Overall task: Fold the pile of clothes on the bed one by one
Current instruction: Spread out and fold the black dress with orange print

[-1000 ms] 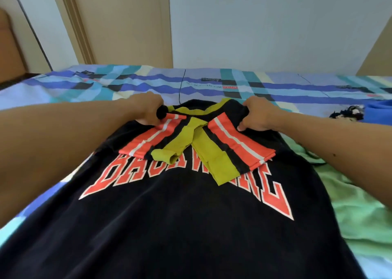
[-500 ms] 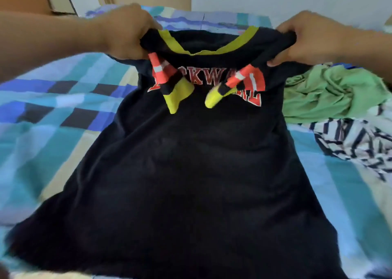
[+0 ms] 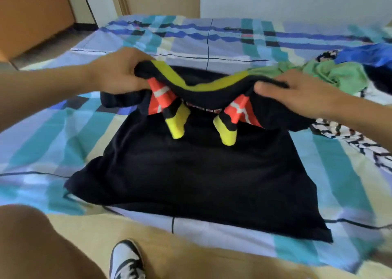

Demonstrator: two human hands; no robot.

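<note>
A black T-shirt [image 3: 197, 172] with a yellow collar and red, white and yellow sleeves lies on the checked bed sheet [image 3: 63, 134]. Its top end is lifted off the bed and folded toward me. My left hand [image 3: 118, 71] grips the left shoulder of the shirt. My right hand [image 3: 294, 92] holds the right shoulder, thumb on top. Both sleeves hang down under the raised collar. The shirt's lower hem reaches the near edge of the bed. The unfolded pile sits at the right: a green garment [image 3: 331, 75], a blue one [image 3: 367, 55] and a black-and-white striped one [image 3: 347, 136].
The bed's near edge runs across the bottom of the view, with my knee [image 3: 38, 242] and a white and black shoe [image 3: 127, 259] below it. A wooden cabinet [image 3: 31, 13] stands at the far left, a door and a white wall behind the bed.
Both hands lifted the shirt's shoulders off the bed, raised them, then brought them down and toward me, so the printed lettering is now mostly hidden under the fold.
</note>
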